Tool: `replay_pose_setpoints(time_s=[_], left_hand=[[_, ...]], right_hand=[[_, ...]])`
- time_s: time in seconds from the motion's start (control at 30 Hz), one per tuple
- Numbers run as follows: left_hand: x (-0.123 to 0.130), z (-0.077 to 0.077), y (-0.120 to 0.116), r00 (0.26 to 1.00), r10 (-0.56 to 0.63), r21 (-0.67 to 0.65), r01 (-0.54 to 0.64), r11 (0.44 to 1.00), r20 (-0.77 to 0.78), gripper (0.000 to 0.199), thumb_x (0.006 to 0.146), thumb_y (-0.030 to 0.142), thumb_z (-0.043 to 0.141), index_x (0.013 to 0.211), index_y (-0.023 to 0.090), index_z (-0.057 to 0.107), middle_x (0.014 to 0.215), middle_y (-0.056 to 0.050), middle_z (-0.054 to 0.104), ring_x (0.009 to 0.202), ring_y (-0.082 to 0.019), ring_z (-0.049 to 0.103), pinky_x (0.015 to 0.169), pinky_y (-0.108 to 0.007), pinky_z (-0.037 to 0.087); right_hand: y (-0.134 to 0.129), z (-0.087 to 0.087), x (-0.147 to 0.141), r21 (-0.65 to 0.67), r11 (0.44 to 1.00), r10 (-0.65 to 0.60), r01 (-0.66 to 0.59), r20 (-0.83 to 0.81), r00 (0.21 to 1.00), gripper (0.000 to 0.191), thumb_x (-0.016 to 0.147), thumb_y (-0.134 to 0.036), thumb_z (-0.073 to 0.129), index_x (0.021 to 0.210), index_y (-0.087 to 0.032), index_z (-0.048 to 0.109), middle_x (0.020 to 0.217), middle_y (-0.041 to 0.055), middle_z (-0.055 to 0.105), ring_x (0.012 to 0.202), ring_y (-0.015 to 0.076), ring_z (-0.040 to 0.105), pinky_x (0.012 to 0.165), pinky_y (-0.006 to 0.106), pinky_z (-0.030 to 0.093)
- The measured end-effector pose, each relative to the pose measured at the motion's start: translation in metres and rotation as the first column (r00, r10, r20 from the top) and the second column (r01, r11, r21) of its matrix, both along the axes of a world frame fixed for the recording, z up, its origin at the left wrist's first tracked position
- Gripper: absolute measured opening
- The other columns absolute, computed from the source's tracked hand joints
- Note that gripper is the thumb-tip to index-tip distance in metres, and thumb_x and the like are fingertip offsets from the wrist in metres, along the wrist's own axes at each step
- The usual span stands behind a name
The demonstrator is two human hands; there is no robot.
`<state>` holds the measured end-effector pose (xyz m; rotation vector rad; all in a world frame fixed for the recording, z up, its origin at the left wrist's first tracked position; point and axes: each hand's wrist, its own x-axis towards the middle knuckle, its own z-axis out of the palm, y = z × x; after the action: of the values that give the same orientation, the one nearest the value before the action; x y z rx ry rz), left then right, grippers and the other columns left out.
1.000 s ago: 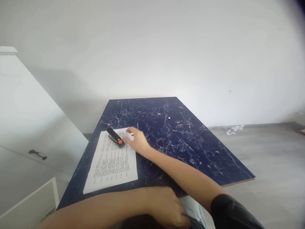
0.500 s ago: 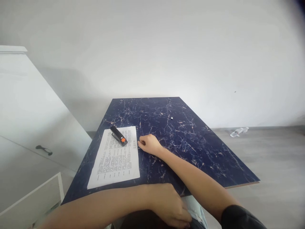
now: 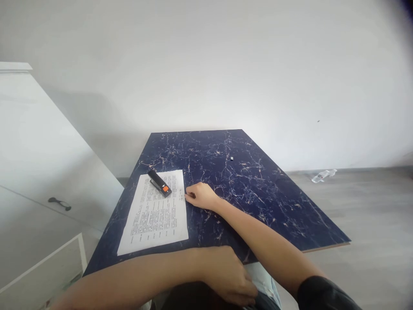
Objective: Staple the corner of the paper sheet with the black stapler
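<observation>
My right hand (image 3: 201,196) rests on the blue marbled tabletop, its fingers curled in a loose fist at the right edge of a printed sheet of paper (image 3: 161,219). I see nothing in that fist. A black stapler (image 3: 159,184) with an orange patch lies slanted across the upper part of the sheet, to the left of my right hand. My left hand (image 3: 230,277) is low over my lap, in front of the table's near edge. Its fingers are curled downward against dark cloth, and what they hold, if anything, is hidden.
The dark blue tabletop (image 3: 209,150) reaches back to a white wall. Toward its far right part lies a tiny light-coloured piece (image 3: 231,159). A white cabinet (image 3: 41,150) stands on the left. On the floor at right is a clear plastic item (image 3: 323,176).
The whole view has shifted very slightly. Both hands, the stapler and the paper keep their places.
</observation>
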<state>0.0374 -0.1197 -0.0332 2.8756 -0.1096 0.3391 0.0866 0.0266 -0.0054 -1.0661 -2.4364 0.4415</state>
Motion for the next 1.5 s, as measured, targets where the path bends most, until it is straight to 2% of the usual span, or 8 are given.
replay_pose_setpoints(time_s=[0.6,0.8,0.97,1.03,1.1,1.2,1.33,1.5], left_hand=[[0.001,-0.001,-0.001,0.999,0.018,0.008,-0.018,1.000,0.043,0.030,0.093,0.041,0.060,0.069,0.023,0.058,0.072,0.004,0.071,0.056,-0.013,0.059,0.041,-0.030,0.029],[0.001,0.003,-0.001,0.999,0.023,0.010,-0.024,1.000,0.037,0.030,0.092,0.042,0.061,0.069,0.023,0.058,0.072,0.005,0.071,0.055,-0.012,0.059,0.041,-0.030,0.029],[0.001,0.001,0.000,1.000,0.019,0.008,-0.019,1.000,0.016,0.029,0.092,0.044,0.062,0.071,0.023,0.060,0.071,0.005,0.070,0.055,-0.012,0.060,0.041,-0.031,0.026],[0.000,-0.001,0.000,1.000,0.013,0.001,-0.013,1.000,0.020,0.028,0.091,0.044,0.063,0.072,0.023,0.060,0.071,0.005,0.070,0.056,-0.013,0.060,0.041,-0.030,0.026],[-0.001,-0.002,0.000,0.999,0.008,-0.002,-0.008,1.000,0.037,0.028,0.092,0.043,0.062,0.073,0.022,0.060,0.072,0.005,0.071,0.058,-0.013,0.061,0.043,-0.030,0.027],[-0.002,-0.002,0.000,0.998,0.013,-0.003,-0.013,1.000,0.060,0.028,0.093,0.043,0.060,0.074,0.022,0.060,0.074,0.004,0.071,0.060,-0.013,0.063,0.044,-0.029,0.030],[-0.002,0.003,0.001,0.999,0.008,-0.008,-0.008,1.000,0.048,0.030,0.093,0.044,0.059,0.073,0.022,0.060,0.071,0.004,0.071,0.059,-0.013,0.063,0.042,-0.029,0.029],[-0.001,0.001,0.002,0.997,-0.010,-0.012,0.011,1.000,0.078,0.030,0.095,0.043,0.057,0.073,0.022,0.062,0.073,0.003,0.072,0.056,-0.013,0.061,0.042,-0.029,0.030]], right_hand=[[-0.001,0.002,-0.001,-0.008,1.000,-0.012,0.012,0.003,1.000,0.029,0.087,-0.025,0.060,0.060,-0.019,0.051,0.060,-0.0027,0.052,0.056,0.0109,0.040,0.059,0.025,0.024],[-0.001,0.002,-0.001,0.000,1.000,-0.011,0.011,-0.009,1.000,0.030,0.087,-0.025,0.059,0.060,-0.019,0.049,0.058,-0.0033,0.051,0.055,0.0102,0.039,0.059,0.025,0.023],[-0.002,0.002,-0.005,-0.030,0.999,-0.033,0.032,-0.059,0.998,0.031,0.091,-0.029,0.059,0.063,-0.019,0.050,0.061,-0.0029,0.054,0.058,0.0098,0.046,0.060,0.024,0.028],[-0.004,0.006,-0.010,-0.048,0.998,-0.048,0.043,-0.093,0.995,0.025,0.092,-0.035,0.060,0.073,-0.019,0.055,0.065,-0.0027,0.058,0.060,0.0101,0.050,0.060,0.023,0.030],[-0.004,0.011,-0.019,-0.074,0.996,-0.057,0.049,-0.099,0.993,0.021,0.091,-0.042,0.062,0.092,-0.021,0.059,0.069,-0.0028,0.062,0.061,0.0112,0.053,0.058,0.023,0.031],[-0.002,0.020,-0.039,-0.115,0.991,-0.066,0.064,-0.021,0.998,0.044,0.090,-0.058,0.061,0.115,-0.023,0.054,0.070,-0.0020,0.063,0.059,0.0143,0.056,0.054,0.023,0.031],[0.007,0.024,-0.068,-0.108,0.992,-0.062,0.071,0.084,0.995,0.057,0.085,-0.071,0.058,0.115,-0.023,0.051,0.085,0.0034,0.068,0.068,0.0194,0.062,0.055,0.026,0.037],[0.015,0.016,-0.093,-0.089,0.993,-0.071,0.080,0.103,0.992,0.048,0.087,-0.066,0.057,0.107,-0.023,0.051,0.097,0.0064,0.069,0.080,0.0232,0.066,0.061,0.029,0.046]])
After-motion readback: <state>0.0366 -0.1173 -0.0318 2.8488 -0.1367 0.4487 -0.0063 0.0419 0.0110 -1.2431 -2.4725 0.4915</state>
